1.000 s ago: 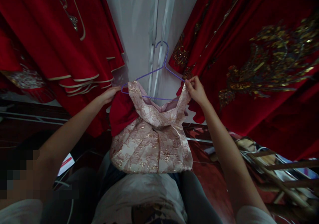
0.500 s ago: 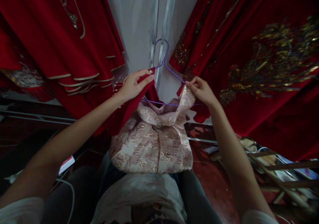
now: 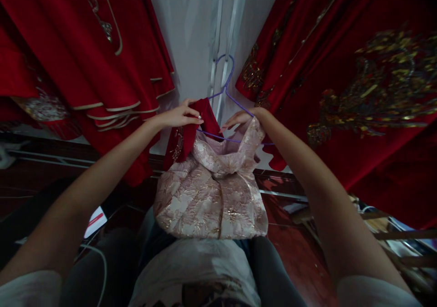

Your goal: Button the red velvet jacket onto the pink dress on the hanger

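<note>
A pale pink brocade garment hangs on a purple wire hanger in front of me, its lower part resting against my lap. My left hand is closed on a piece of red cloth at the garment's left shoulder, lifting it toward the hanger. My right hand lies over the garment's right shoulder at the hanger's arm, with its fingers reaching toward the middle and partly stretched.
Red embroidered garments hang close on the right and more red robes on the left. A white wall with a strip shows between them. A dark red floor and wooden frame lie below right.
My left hand took hold of the red cloth and brought it up over the garment's left shoulder. My right hand slid inward along the hanger from the right shoulder.
</note>
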Demonstrator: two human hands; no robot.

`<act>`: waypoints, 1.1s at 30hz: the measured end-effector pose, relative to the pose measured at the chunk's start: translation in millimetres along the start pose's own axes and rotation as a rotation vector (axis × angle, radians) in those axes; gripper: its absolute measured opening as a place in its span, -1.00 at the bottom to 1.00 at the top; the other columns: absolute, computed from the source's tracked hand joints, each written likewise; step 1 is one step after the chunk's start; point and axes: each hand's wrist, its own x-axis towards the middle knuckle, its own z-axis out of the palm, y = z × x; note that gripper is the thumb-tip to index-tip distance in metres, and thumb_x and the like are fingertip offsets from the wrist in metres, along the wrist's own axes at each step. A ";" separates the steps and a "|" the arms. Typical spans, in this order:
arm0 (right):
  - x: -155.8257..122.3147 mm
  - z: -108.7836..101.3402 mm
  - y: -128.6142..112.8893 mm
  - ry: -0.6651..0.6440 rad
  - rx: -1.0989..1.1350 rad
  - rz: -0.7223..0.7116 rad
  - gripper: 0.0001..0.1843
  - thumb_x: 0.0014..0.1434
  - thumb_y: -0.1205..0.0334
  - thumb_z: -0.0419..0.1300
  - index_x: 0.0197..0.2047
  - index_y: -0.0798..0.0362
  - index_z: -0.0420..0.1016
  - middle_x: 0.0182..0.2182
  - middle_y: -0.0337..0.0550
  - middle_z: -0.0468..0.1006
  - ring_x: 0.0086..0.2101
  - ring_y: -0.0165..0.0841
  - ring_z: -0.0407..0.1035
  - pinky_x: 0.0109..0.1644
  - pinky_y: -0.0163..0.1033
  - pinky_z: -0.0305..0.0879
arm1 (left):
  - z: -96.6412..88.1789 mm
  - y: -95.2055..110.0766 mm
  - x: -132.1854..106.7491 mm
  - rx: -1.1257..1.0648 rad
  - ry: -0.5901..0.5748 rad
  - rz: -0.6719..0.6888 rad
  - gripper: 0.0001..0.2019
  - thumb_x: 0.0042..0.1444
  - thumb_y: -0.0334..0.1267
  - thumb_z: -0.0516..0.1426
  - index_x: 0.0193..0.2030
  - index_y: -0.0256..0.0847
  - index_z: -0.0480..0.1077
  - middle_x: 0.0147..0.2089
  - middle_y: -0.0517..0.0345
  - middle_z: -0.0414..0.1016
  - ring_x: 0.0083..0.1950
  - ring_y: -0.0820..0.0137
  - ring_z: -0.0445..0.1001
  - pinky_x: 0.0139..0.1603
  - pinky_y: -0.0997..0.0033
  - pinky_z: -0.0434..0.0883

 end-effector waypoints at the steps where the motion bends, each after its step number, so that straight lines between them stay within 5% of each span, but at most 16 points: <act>1: 2.1 7.4 0.0 -0.032 -0.002 0.013 -0.71 -0.18 0.10 0.43 -0.48 0.10 0.50 -0.52 -0.18 0.54 -0.41 -0.36 0.43 -0.36 -0.26 0.34 | 3.4 -2.0 0.1 0.020 0.017 -0.006 -0.80 -0.01 -0.10 0.23 -0.49 -0.18 0.47 0.04 0.05 0.34 0.27 0.19 0.18 0.32 0.15 0.11; 4: 2.2 16.8 3.5 -0.281 -0.012 0.162 -0.73 -0.17 0.12 0.43 -0.47 0.10 0.49 -0.49 -0.15 0.53 -0.35 -0.33 0.42 -0.30 -0.24 0.33 | 9.0 -6.6 1.4 0.080 0.038 -0.006 -0.81 0.00 -0.10 0.22 -0.44 -0.18 0.50 0.01 0.04 0.31 0.30 0.18 0.13 0.31 0.16 0.10; 6: 2.6 14.9 7.9 -0.289 -0.006 0.172 -0.73 -0.23 0.18 0.46 -0.53 0.07 0.46 -0.55 -0.18 0.48 -0.38 -0.31 0.40 -0.32 -0.22 0.31 | 9.8 -9.5 2.6 0.122 0.037 -0.006 -0.80 0.00 -0.08 0.21 -0.40 -0.17 0.52 -0.02 0.03 0.32 0.28 0.15 0.15 0.29 0.14 0.12; 10: 10.5 5.1 15.9 -0.104 -0.066 0.128 -0.64 -0.37 0.27 0.49 -0.54 0.03 0.38 -0.62 -0.31 0.33 -0.47 -0.34 0.31 -0.36 -0.23 0.25 | 11.8 -20.3 6.7 0.163 0.046 -0.020 -0.80 -0.05 -0.08 0.23 -0.37 -0.16 0.55 -0.17 0.02 0.40 0.15 0.09 0.28 0.27 0.05 0.12; 14: 11.6 -12.2 23.1 0.389 -0.243 0.003 -0.55 -0.34 0.21 0.44 -0.39 0.02 0.31 -0.47 -0.28 0.37 -0.36 -0.31 0.31 -0.27 -0.22 0.24 | 16.7 -33.1 11.5 0.076 0.096 0.034 -0.83 -0.01 -0.14 0.19 -0.33 -0.13 0.55 -0.28 0.14 0.48 -0.02 0.21 0.41 0.35 0.06 0.01; 17: -4.5 -32.3 34.1 0.581 -0.318 -0.021 -0.60 -0.24 0.23 0.38 -0.37 0.00 0.26 -0.49 -0.27 0.35 -0.37 -0.32 0.28 -0.27 -0.21 0.22 | 19.2 -36.0 12.9 0.074 0.120 0.040 -0.82 0.01 -0.15 0.14 -0.33 -0.14 0.53 -0.35 0.18 0.50 -0.13 0.27 0.44 0.38 0.06 -0.04; 25: -92.6 -92.9 51.7 0.656 -0.545 0.012 -0.76 -0.13 0.47 0.17 -0.39 -0.01 0.25 -0.43 -0.10 0.37 -0.41 -0.28 0.26 -0.27 -0.10 0.22 | 26.1 -27.3 12.9 0.112 0.154 0.023 -0.83 -0.01 -0.23 0.13 -0.32 -0.18 0.52 -0.29 0.09 0.50 0.03 0.15 0.40 0.33 0.01 0.05; 29: -132.3 -90.7 26.5 0.758 -0.798 -0.044 -0.69 -0.10 0.50 0.05 -0.28 -0.02 0.37 -0.20 0.04 0.37 -0.28 -0.17 0.31 -0.21 -0.03 0.26 | 30.4 -22.8 9.8 0.198 0.192 -0.013 -0.79 0.01 -0.25 0.13 -0.24 -0.21 0.53 -0.18 0.00 0.49 0.16 0.04 0.30 0.29 0.03 0.13; 33: -160.7 -75.8 9.1 0.652 -0.693 0.073 -0.71 -0.09 0.43 0.16 -0.27 -0.08 0.34 -0.36 -0.08 0.42 -0.36 -0.19 0.32 -0.25 -0.02 0.26 | 35.5 -18.2 5.3 0.261 0.198 -0.031 -0.75 0.05 -0.24 0.11 -0.17 -0.24 0.52 -0.15 -0.07 0.44 0.11 0.05 0.34 0.22 0.06 0.21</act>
